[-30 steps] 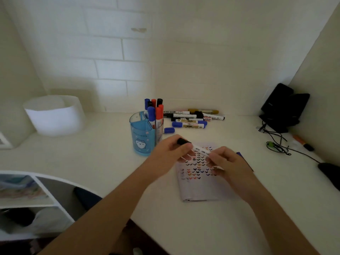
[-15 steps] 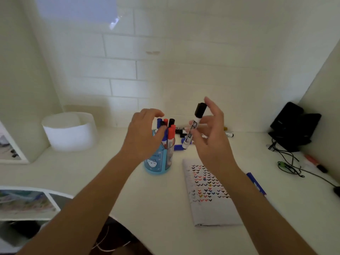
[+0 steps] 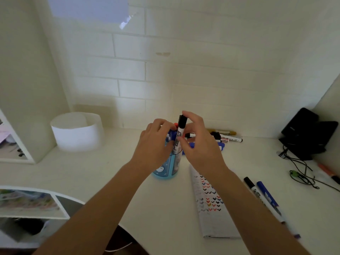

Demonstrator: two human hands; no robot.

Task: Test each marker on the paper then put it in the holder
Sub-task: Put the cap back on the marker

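My right hand (image 3: 200,150) pinches a white marker with a black cap (image 3: 181,124) and holds it upright just above the blue holder (image 3: 165,172). My left hand (image 3: 156,144) covers the holder's top, with its fingers curled over the blue and red caps of the markers standing in it. The test paper (image 3: 211,208), folded and covered with small coloured ticks, lies on the desk below my right wrist. Several loose markers (image 3: 228,138) lie at the back by the wall, partly hidden behind my right hand.
A black-capped marker (image 3: 251,185) and a blue marker (image 3: 266,194) lie right of the paper. A white round container (image 3: 77,133) stands at the left. A black device (image 3: 309,133), cables (image 3: 298,172) and an orange marker (image 3: 327,172) fill the right corner. A shelf unit (image 3: 27,203) sits at the lower left.
Both hands lifted from the paper to the holder. The right hand carried the capped black marker up and turned it upright. The left hand let go of it and settled on the holder's markers.
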